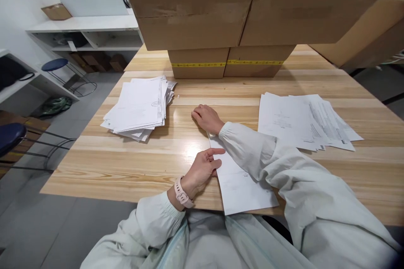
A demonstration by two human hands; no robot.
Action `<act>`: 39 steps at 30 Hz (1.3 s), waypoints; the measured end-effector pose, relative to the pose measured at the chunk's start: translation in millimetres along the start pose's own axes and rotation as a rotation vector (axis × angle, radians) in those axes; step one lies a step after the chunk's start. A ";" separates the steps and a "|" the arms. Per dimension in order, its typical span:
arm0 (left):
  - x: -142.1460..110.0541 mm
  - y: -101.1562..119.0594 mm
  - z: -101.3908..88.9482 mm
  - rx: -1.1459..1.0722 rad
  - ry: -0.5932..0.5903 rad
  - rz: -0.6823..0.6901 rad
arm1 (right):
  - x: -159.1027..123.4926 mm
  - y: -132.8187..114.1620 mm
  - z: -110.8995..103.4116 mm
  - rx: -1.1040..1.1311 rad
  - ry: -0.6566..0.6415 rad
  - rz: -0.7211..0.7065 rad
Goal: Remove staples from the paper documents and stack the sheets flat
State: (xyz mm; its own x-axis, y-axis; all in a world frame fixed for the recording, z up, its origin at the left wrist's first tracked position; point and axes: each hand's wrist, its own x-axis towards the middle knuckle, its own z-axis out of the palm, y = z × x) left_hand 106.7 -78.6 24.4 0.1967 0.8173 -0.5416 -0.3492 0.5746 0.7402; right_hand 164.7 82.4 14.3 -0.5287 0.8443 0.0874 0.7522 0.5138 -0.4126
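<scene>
White-sleeved, resting right hand (pixel 207 118) curled, hold unclear, at far end of near paper (pixel 244 189), poising left hand (pixel 200 170) half-open, seemingly empty, at left edge, likely best for pinching something floppy, light.

Packing room, cardboard boxes (pixel 202 8) piled high

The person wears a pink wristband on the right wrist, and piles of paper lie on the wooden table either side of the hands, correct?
Not quite: the head view shows the pink wristband on the left wrist. The left pile and right pile do lie on the wooden table either side of the hands.
</scene>
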 end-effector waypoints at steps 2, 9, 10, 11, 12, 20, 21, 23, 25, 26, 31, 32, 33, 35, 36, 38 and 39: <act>-0.3 1.3 0.0 -0.015 -0.006 -0.016 | -1.7 -0.9 2.5 -0.007 0.028 0.012; -0.8 4.5 -0.2 -0.042 0.015 -0.060 | -3.9 0.3 10.8 -0.029 0.082 -0.007; -0.7 4.3 -0.5 -0.049 0.011 -0.062 | -4.1 0.6 11.4 -0.037 0.089 -0.012; -0.4 3.9 -0.9 -0.055 0.009 -0.063 | -4.3 1.0 11.8 -0.045 0.096 -0.017; -0.1 3.4 -1.3 -0.061 0.008 -0.063 | -4.6 1.2 12.0 -0.054 0.100 -0.020; 1.5 0.1 -1.7 -0.047 0.018 -0.042 | -7.5 -3.0 8.5 -0.020 0.111 0.003; 1.5 0.2 -1.5 -0.041 0.019 -0.038 | -7.7 -4.0 6.5 0.012 0.107 0.009; 1.6 0.7 -1.5 -0.036 0.015 -0.036 | -8.2 -4.7 0.1 0.093 0.095 0.012; 1.7 1.4 -2.4 -0.033 0.011 -0.034 | -10.8 -3.0 -10.7 0.155 0.096 -0.011; 1.8 1.8 -3.2 -0.034 0.009 -0.032 | -13.7 -1.1 -17.8 0.176 0.107 -0.031; -1.6 1.4 -8.9 -0.024 -0.029 -0.054 | -58.1 17.2 -65.0 0.223 0.193 -0.111; -3.9 0.4 -9.9 -0.019 -0.048 -0.062 | -73.7 22.2 -74.1 0.217 0.198 -0.108; -6.9 -1.1 -10.8 -0.015 -0.069 -0.070 | -91.3 27.9 -82.1 0.208 0.195 -0.092; -15.4 -5.2 -11.7 -0.005 -0.110 -0.075 | -130.2 41.3 -93.4 0.204 0.181 0.003; -20.6 -7.8 -11.8 0.005 -0.119 -0.057 | -150.5 49.1 -96.3 0.216 0.170 0.092; -32.0 -12.9 -11.0 0.059 -0.114 0.030 | -189.9 66.2 -97.3 0.295 0.137 0.324; -37.5 -15.0 -10.1 0.108 -0.108 0.095 | -208.0 74.3 -95.9 0.383 0.083 0.435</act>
State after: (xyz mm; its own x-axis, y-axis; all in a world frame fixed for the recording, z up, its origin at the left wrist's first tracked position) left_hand 95.4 -118.4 29.5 0.2665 0.8649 -0.4254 -0.2720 0.4909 0.8277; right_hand 368.2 -40.5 52.3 -0.1591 0.9823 -0.0985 0.6892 0.0390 -0.7235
